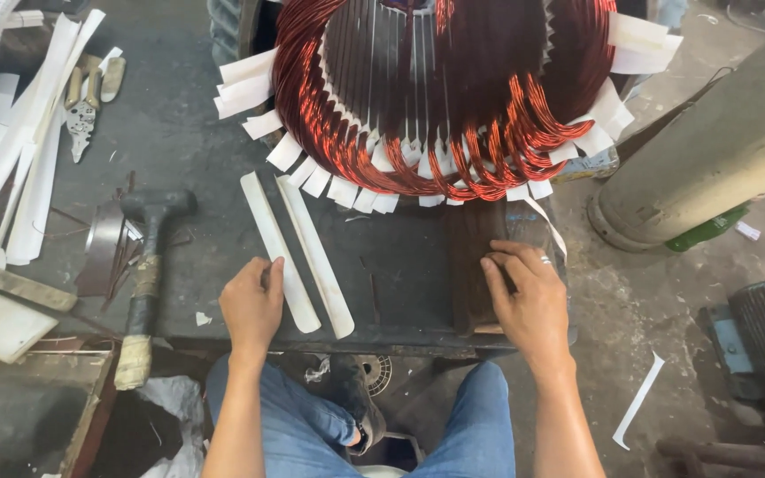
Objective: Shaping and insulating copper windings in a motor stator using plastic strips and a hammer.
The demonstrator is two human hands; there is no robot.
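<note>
- Stator, one, big, copper windings looped round its rim w/ white paper tabs sticking out; sits at far edge of the bench, overhanging toward the person.
- Grey cylinder, one, lying tilted on the floor at right, well apart from the hands.
- Hammer, one, black head, taped handle, left of the left hand, handle end reaching the bench's near edge.
- White paper strips, two, long, side by side betw. stator and near edge.
- Wood block, one, dark, under the right hand.
- Left hand: fingers curled, fingertips on the nearer strip's lower end.
- Right hand: fingers together, pressed flat on the block; ring on one finger.
- Open bench betw. the two hands.
</note>
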